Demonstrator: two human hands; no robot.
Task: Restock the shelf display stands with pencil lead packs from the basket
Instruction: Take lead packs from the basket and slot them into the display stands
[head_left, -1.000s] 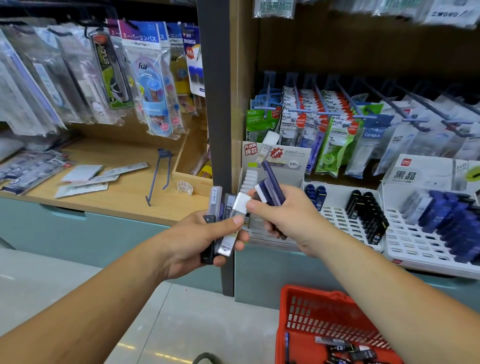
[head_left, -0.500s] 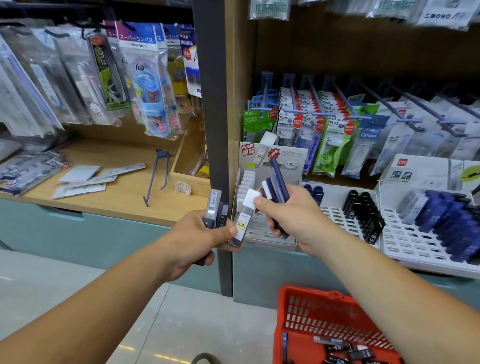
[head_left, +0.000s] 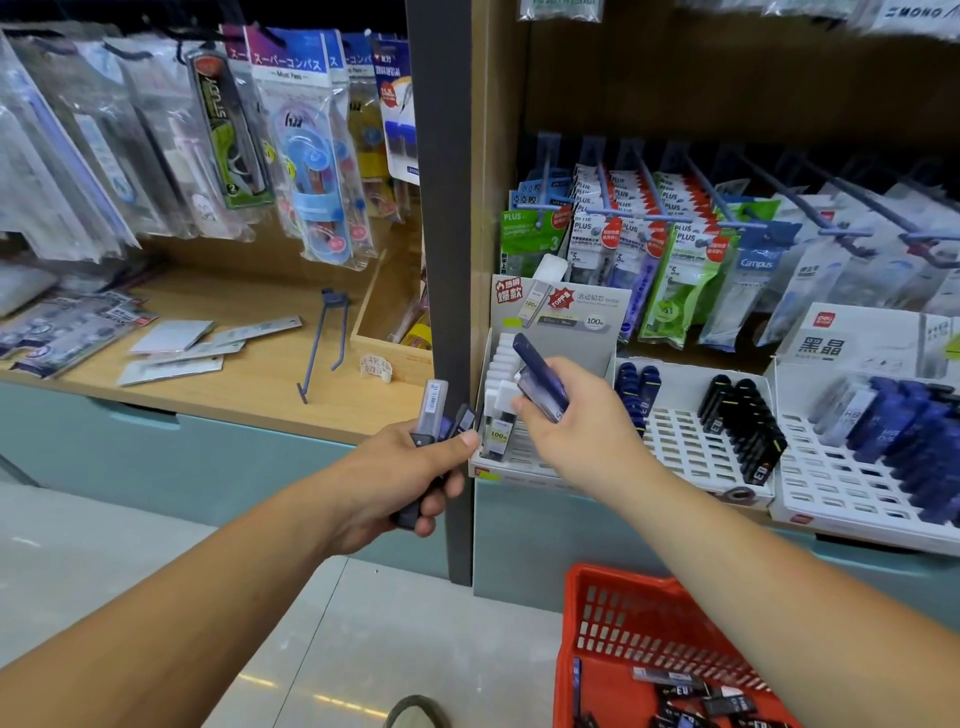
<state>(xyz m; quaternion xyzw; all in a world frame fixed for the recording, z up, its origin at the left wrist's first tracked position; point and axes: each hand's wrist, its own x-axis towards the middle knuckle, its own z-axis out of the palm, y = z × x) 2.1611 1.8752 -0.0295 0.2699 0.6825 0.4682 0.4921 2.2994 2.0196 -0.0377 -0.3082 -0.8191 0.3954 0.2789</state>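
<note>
- Both hands grip lead packs: our left hand (head_left: 415, 478) is curled tight round a bundle of packs (head_left: 435, 405), and our right hand (head_left: 576, 426) holds 1 white-capped pack (head_left: 501, 415) by its cap at the thumb tip, with its other fingers clamped on dark blue packs (head_left: 540, 376).
- A dark post (head_left: 441, 260) rises directly behind the left hand. The right hand sits just right of that post, and the 2 hands are close but apart.
- Below the white-capped pack lies the front rim of the left stand (head_left: 519, 460), with open slots beside the pack. Whether the pack's lower end touches the grid, we cannot tell.
- Behind the right hand, a row of white caps (head_left: 503, 358) fills that stand's left column.
- We count 3 white stands. The middle stand (head_left: 691, 452), right of the right hand, has open slots in front, black packs (head_left: 737, 421) and a few blue packs (head_left: 636, 384). The right stand (head_left: 831, 478), further right, carries a blue cluster (head_left: 909, 431).
- The bundle shows at least 3 packs, with 1 clear pack sticking up highest. The right hand shows at least 2 dark blue ones.
- 1 red basket (head_left: 597, 623) sits on the floor under the right forearm, with loose packs (head_left: 696, 696) inside.
- Left of the left hand runs a wooden shelf (head_left: 208, 384) bearing 1 loose hook (head_left: 324, 343).
</note>
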